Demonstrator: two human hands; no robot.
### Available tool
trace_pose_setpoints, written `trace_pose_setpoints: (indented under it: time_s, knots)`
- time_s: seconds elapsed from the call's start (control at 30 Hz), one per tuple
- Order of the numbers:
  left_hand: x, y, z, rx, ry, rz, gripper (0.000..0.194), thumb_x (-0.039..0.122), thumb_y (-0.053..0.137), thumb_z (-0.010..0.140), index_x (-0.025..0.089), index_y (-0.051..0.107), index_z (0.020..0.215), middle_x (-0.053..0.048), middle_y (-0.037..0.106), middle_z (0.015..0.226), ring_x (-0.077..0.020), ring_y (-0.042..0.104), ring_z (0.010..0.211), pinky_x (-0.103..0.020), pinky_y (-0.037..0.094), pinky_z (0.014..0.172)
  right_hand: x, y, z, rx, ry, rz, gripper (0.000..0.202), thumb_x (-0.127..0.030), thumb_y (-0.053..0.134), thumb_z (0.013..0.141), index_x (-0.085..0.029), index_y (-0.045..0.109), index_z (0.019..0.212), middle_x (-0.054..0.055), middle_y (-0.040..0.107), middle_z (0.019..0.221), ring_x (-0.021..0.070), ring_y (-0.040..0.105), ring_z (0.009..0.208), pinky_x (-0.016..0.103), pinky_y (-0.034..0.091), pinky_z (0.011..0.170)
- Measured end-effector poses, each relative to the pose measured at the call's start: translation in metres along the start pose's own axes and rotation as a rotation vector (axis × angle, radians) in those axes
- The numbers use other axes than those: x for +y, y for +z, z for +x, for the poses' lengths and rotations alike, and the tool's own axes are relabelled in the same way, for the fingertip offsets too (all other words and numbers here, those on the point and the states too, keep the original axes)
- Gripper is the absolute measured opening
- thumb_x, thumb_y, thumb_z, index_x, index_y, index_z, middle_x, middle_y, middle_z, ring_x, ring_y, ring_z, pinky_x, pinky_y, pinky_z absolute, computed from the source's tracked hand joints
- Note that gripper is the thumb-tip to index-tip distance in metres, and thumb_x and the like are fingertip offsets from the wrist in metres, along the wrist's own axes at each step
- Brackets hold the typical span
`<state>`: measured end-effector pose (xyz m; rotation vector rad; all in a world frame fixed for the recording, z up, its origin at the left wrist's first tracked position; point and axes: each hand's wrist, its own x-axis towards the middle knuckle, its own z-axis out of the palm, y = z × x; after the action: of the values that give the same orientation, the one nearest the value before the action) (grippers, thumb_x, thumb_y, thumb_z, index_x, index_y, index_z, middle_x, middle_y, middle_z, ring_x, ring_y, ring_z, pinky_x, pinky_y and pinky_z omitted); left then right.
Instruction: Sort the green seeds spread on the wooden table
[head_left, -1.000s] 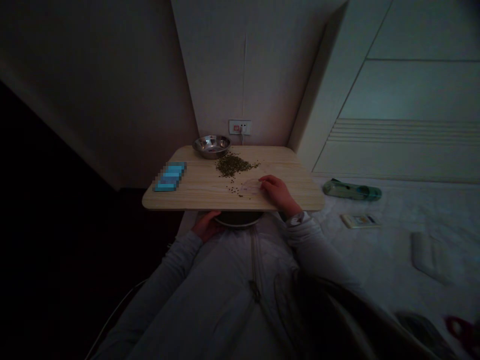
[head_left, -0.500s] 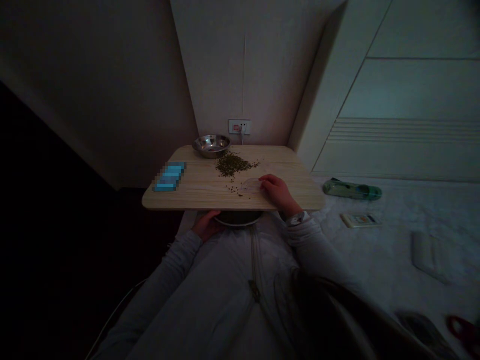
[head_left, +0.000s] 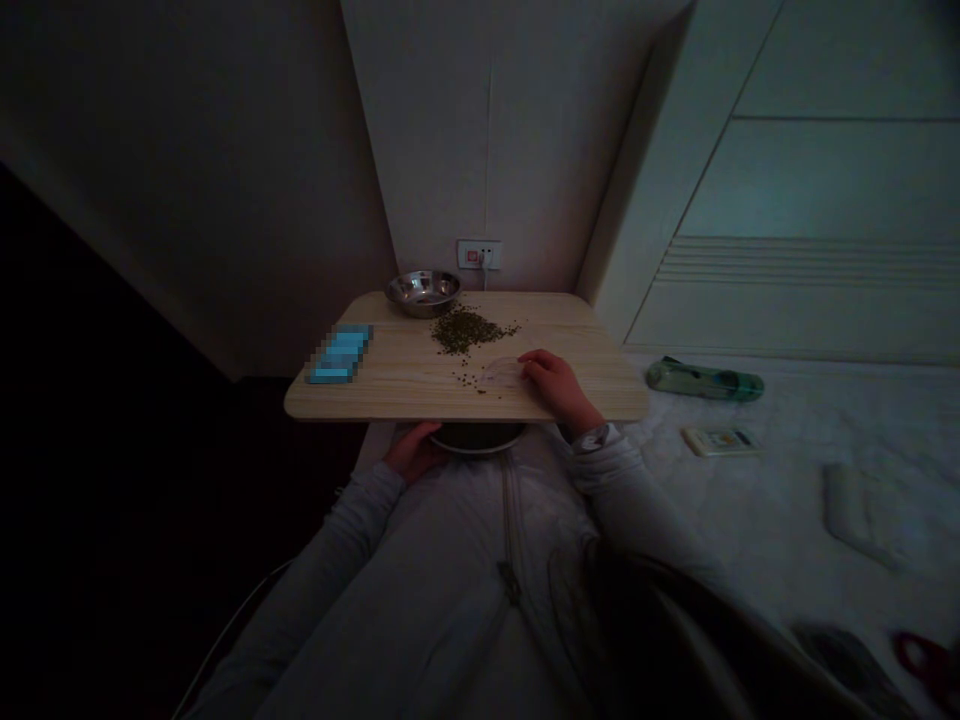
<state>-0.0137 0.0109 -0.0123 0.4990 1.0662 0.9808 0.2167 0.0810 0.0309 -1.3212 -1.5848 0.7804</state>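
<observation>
Your right hand's (head_left: pixel 551 383) fingers grip a clear disc (head_left: pixel 504 373); your left hand's (head_left: pixel 414 452) curl at the dark bowl's (head_left: pixel 478 440) rim, their closure unclear.

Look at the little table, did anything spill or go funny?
Maybe: little green bits lie loose on the table, beside the metal bowl rather than inside it. A few are scattered nearer the right hand. They could be there on purpose. The bowl sits upright.
</observation>
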Motion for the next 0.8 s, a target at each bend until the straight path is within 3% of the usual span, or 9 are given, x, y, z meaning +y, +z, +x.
trace_pose_setpoints:
  time_s: [0.5, 0.8]
  knots:
    - [-0.0021, -0.0012, 0.0002, -0.037, 0.033, -0.012, 0.011, 0.017, 0.051, 0.071, 0.016, 0.060, 0.077, -0.004, 0.066, 0.078, -0.0158, 0.061, 0.074, -0.027, 0.050, 0.061, 0.0042, 0.0006, 0.0017, -0.017, -0.017, 0.027, 0.026, -0.027, 0.042, 0.066, -0.017, 0.059, 0.083, -0.001, 0.057, 0.062, 0.0121, 0.049, 0.061, 0.026, 0.038, 0.066]
    - [-0.0015, -0.0009, 0.0009, -0.007, 0.023, -0.008, 0.007, 0.017, 0.053, 0.068, 0.017, 0.058, 0.073, -0.002, 0.064, 0.070, -0.0144, 0.059, 0.067, -0.026, 0.049, 0.056, 0.0007, 0.0004, -0.0007, -0.008, -0.012, 0.016, 0.027, -0.028, 0.041, 0.066, -0.017, 0.059, 0.082, -0.001, 0.057, 0.062, 0.0119, 0.047, 0.059, 0.025, 0.037, 0.063]
